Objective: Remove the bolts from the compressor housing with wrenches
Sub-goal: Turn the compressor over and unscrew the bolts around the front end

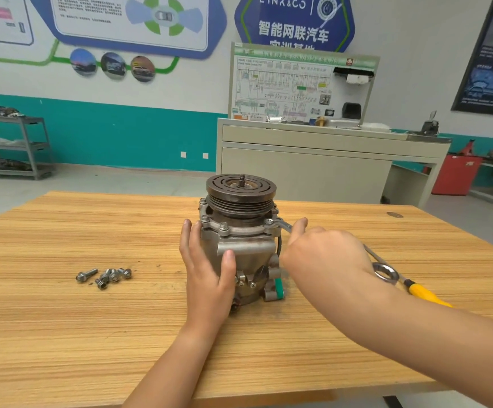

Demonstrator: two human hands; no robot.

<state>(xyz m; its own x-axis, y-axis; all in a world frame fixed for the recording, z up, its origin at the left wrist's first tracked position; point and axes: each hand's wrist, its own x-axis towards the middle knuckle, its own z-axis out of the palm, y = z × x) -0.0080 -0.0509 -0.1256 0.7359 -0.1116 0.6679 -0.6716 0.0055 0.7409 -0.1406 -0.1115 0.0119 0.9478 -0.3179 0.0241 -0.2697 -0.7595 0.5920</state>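
The right grip (324, 254) is curled round a wrench (282, 225), whose end sits on a bolt (269, 222) at the right of the flange on the compressor (239, 242). The left grip (207, 272) lies spread, fingers straight against the housing's left side, thumb on its front. The compressor stands upright mid-desk (92, 319). It looks like heavy, rigid metal that could twist under torque, so bracing the body seems wise. Loose bolts (107, 276) lie to the left.
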